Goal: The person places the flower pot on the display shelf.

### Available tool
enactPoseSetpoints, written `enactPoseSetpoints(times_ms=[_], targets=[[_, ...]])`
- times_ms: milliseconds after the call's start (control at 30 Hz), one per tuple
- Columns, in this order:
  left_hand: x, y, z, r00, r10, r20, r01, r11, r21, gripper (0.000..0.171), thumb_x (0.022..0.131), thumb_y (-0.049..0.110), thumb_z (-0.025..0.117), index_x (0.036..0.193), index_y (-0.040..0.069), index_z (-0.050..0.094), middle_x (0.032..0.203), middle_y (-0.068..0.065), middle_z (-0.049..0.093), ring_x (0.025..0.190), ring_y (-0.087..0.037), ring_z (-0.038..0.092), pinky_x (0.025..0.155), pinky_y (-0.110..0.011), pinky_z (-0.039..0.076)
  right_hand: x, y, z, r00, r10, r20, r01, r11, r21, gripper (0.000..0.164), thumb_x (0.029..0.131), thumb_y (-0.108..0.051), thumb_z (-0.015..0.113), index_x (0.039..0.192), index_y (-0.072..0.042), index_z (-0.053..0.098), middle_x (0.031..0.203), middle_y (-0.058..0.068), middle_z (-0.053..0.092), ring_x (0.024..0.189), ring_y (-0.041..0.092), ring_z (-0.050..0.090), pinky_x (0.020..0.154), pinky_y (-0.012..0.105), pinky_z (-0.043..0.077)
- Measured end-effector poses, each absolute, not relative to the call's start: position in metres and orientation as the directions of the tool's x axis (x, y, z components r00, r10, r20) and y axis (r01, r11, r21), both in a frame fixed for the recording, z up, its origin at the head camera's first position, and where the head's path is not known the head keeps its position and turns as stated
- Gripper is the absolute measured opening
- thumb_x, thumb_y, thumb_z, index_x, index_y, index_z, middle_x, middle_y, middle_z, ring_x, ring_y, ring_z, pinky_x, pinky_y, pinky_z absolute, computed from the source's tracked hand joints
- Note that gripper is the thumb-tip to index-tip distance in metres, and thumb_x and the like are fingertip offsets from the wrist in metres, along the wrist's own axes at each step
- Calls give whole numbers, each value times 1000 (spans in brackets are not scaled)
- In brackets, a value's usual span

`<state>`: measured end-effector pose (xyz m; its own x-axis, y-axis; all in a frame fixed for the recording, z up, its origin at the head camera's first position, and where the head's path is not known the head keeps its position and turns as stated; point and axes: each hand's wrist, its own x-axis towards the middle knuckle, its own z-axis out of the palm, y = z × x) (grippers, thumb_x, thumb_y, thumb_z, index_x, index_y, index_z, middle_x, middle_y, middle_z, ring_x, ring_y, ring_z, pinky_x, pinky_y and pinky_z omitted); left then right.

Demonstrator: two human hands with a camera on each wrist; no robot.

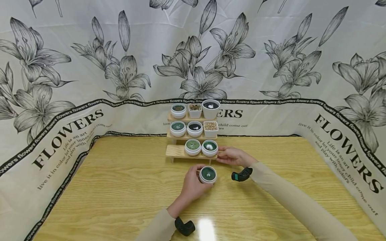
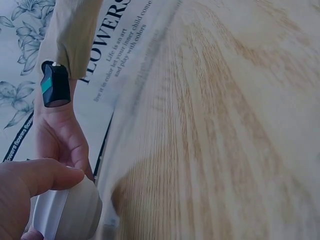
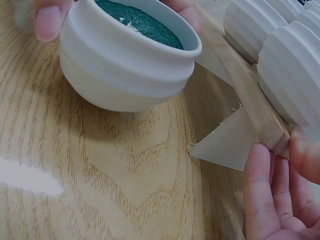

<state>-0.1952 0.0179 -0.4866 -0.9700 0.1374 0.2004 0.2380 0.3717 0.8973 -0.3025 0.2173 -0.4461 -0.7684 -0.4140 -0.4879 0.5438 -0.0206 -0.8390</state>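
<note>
A small white round pot [image 1: 208, 175] with a dark green filling is held between thumb and fingers of my left hand [image 1: 194, 184], just in front of the stand. In the right wrist view this pot [image 3: 125, 70] appears lifted over the table. My right hand [image 1: 233, 156] pinches the right end of the lowest board [image 3: 272, 127] of a tiered wooden stand [image 1: 178, 151], its thumb close to a pot. On that lowest board sit a light green-filled pot [image 1: 192, 147] and a dark green-filled one [image 1: 209, 148], both toward the right.
Higher up, the middle board [image 1: 193, 136] and top board [image 1: 193, 118] carry several white round and square pots, some with gravel-like filling. The wood-grain table [image 1: 120, 187] spreads around the stand. A flower-printed cloth [image 1: 135, 117] hangs behind and at both sides.
</note>
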Motion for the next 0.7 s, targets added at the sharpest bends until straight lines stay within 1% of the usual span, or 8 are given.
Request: enactPoseSetpoints(times_ms=[300, 567, 700], targets=[[-197, 3, -486, -976, 109, 189, 217, 379, 900, 63, 60, 6, 84, 117, 2, 57, 107, -10, 60, 92, -18, 59, 75, -21, 49, -303, 216, -445, -775, -390, -498, 549, -23, -836, 63, 96, 9, 37, 152, 5, 8, 98, 2, 56, 84, 7, 61, 84, 20, 55], [-202, -7, -484, -977, 75, 199, 213, 362, 908, 63, 61, 5, 84, 118, 1, 57, 110, -14, 62, 93, -21, 61, 78, -24, 50, -304, 219, -446, -769, -388, -507, 555, -13, -832, 64, 96, 8, 38, 152, 3, 8, 111, 6, 53, 87, 7, 61, 87, 21, 54], [-204, -9, -483, -978, 52, 202, 207, 360, 910, 64, 60, 5, 84, 118, 1, 58, 110, -14, 62, 93, -21, 61, 79, -24, 50, -304, 220, -446, -770, -398, -499, 548, -12, -836, 64, 96, 8, 39, 152, 4, 8, 107, 4, 56, 87, 7, 62, 85, 21, 54]])
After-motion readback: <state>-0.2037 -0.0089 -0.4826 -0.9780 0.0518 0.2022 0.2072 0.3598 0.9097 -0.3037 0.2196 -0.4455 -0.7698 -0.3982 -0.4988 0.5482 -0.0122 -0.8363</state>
